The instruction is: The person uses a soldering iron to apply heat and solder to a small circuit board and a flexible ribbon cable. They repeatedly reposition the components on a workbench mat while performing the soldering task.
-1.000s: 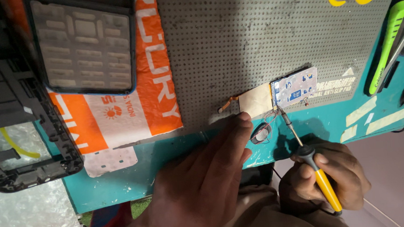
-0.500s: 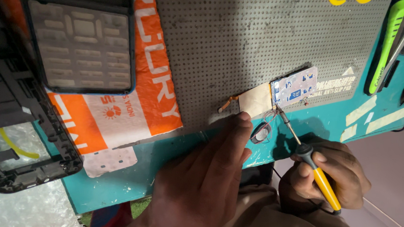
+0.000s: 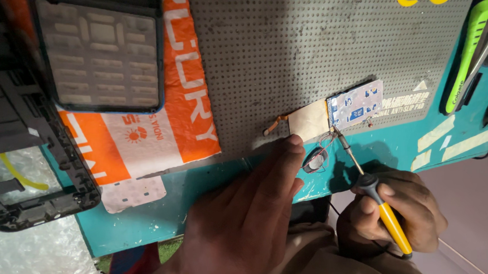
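Right grip (image 3: pixel 392 210) pinches yellow-handled soldering iron (image 3: pixel 372 197); left grip (image 3: pixel 249 221) pressed flat beside tan board (image 3: pixel 309 120).

Grey mat (image 3: pixel 306 54): matt rubber, dotted texture. Soldering iron (image 3: pixel 372 202): bare metal shaft, glossy yellow plastic handle, black grip. Circuit board (image 3: pixel 356 103): shiny metal pads. Orange bag (image 3: pixel 188 101): woven plastic. Keypad (image 3: pixel 100 52): matt rubbery. Bubble wrap (image 3: pixel 31 254): clear plastic.

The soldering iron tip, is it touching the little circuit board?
Touching. In the head view, the soldering iron in the right hand meets the lower left corner of the small circuit board, no gap visible.
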